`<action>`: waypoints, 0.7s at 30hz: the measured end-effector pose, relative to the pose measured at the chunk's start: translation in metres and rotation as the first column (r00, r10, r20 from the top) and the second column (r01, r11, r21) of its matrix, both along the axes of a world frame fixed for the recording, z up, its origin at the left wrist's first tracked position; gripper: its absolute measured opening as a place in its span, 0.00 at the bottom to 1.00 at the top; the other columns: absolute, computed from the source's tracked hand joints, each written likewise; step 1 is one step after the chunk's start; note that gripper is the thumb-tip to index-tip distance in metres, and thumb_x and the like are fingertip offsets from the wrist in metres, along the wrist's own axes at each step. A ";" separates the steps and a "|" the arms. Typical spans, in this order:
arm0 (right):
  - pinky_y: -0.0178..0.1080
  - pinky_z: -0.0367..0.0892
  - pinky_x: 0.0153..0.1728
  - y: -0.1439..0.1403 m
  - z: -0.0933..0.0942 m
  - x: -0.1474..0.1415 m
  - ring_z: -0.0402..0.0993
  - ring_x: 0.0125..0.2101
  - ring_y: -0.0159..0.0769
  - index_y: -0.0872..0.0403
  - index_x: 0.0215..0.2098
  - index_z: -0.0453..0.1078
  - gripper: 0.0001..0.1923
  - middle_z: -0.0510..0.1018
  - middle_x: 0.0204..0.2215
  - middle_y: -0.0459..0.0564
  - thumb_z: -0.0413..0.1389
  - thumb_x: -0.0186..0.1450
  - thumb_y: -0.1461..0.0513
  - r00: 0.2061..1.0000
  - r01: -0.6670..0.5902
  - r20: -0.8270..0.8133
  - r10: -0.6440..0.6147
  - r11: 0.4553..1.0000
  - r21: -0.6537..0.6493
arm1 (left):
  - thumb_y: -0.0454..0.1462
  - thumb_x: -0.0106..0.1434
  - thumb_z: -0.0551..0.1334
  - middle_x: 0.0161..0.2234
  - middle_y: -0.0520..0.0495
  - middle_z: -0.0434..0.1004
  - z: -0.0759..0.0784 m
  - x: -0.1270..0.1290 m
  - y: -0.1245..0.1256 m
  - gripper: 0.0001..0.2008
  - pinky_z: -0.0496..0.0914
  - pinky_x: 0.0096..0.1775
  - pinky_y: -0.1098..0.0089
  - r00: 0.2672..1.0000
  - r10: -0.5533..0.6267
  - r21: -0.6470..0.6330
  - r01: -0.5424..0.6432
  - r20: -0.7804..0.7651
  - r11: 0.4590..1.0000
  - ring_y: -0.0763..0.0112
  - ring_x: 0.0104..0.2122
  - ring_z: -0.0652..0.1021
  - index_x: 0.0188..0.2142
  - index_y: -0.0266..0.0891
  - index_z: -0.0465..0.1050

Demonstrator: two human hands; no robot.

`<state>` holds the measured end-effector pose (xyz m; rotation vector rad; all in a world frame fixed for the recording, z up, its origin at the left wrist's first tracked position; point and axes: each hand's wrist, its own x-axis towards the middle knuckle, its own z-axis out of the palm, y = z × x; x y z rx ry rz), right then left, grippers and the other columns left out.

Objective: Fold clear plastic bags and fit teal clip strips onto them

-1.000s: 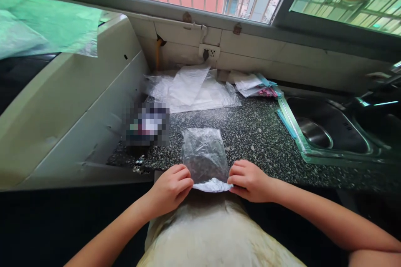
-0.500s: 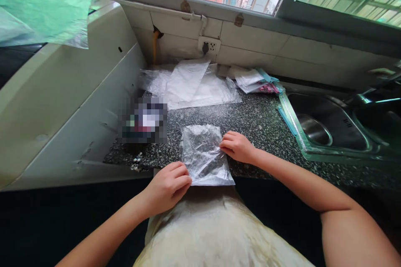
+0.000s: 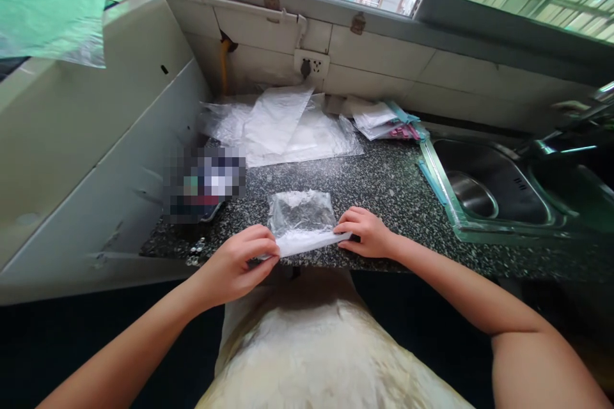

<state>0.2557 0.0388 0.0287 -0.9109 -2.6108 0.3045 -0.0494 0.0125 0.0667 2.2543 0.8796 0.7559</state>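
A clear plastic bag (image 3: 303,209) lies on the speckled dark countertop (image 3: 384,185) close to its front edge. Its near part is folded over into a whitish band. My left hand (image 3: 247,262) pinches the left end of that fold between thumb and fingers. At the right end, my right hand (image 3: 367,232) grips the fold in the same way, its thumb below and its fingers on top.
White plastic bags (image 3: 288,131) lie spread along the wall. Right of them are more packets with blue and pink parts (image 3: 396,121). A sink (image 3: 499,185) is at right, a blurred-out object (image 3: 206,185) at left beside a white appliance side (image 3: 119,166).
The bag's near edge has been folded up and away from me, so the bag is shorter. Both hands now grip the fold's ends; the left hand has risen slightly.
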 end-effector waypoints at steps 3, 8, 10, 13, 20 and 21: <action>0.40 0.62 0.36 0.001 -0.001 -0.002 0.66 0.33 0.37 0.54 0.31 0.70 0.08 0.75 0.31 0.52 0.56 0.61 0.57 1.000 0.008 0.012 -0.008 1.000 0.001 | 0.32 0.62 0.54 0.28 0.47 0.71 0.003 -0.001 0.000 0.08 0.67 0.31 0.74 1.000 -0.012 -0.005 0.012 0.003 1.000 0.73 0.29 0.72 0.29 0.39 0.71; 0.40 0.63 0.35 0.000 0.002 -0.004 0.67 0.31 0.35 0.54 0.33 0.71 0.05 0.75 0.28 0.50 0.56 0.60 0.60 0.982 0.064 -0.173 -0.081 0.993 -0.102 | 0.34 0.61 0.55 0.27 0.47 0.72 0.008 0.005 0.009 0.09 0.67 0.30 0.74 0.999 0.050 -0.029 -0.051 -0.012 0.998 0.73 0.28 0.72 0.27 0.38 0.71; 0.39 0.64 0.34 0.001 0.005 -0.007 0.68 0.30 0.34 0.54 0.31 0.71 0.04 0.75 0.26 0.49 0.56 0.60 0.61 0.952 0.105 -0.261 -0.160 0.971 -0.215 | 0.36 0.61 0.55 0.26 0.48 0.72 0.010 0.009 0.019 0.10 0.67 0.31 0.74 0.996 0.083 -0.055 -0.084 -0.024 0.995 0.73 0.28 0.72 0.26 0.38 0.71; 0.37 0.64 0.32 0.005 0.010 -0.011 0.68 0.28 0.32 0.54 0.25 0.69 0.07 0.73 0.24 0.47 0.55 0.59 0.60 0.898 0.178 -0.305 -0.317 0.896 -0.406 | 0.38 0.60 0.55 0.25 0.49 0.72 0.013 0.015 0.038 0.10 0.66 0.30 0.74 0.988 0.149 -0.135 -0.154 -0.047 0.979 0.73 0.27 0.72 0.27 0.37 0.72; 0.34 0.59 0.27 0.016 0.013 -0.018 0.65 0.24 0.30 0.54 0.21 0.67 0.09 0.71 0.20 0.45 0.53 0.57 0.60 0.821 0.403 -0.175 -0.544 0.768 -0.497 | 0.43 0.57 0.57 0.24 0.48 0.73 0.004 0.019 0.078 0.12 0.63 0.28 0.72 0.940 0.324 -0.250 -0.340 -0.102 0.907 0.71 0.26 0.71 0.28 0.36 0.72; 0.34 0.58 0.26 0.017 0.013 -0.019 0.65 0.23 0.30 0.54 0.21 0.66 0.09 0.71 0.20 0.45 0.53 0.57 0.60 0.819 0.433 -0.141 -0.556 0.760 -0.484 | 0.43 0.56 0.57 0.24 0.48 0.73 0.001 0.020 0.082 0.12 0.63 0.28 0.71 0.931 0.348 -0.249 -0.364 -0.106 0.897 0.70 0.25 0.71 0.29 0.36 0.72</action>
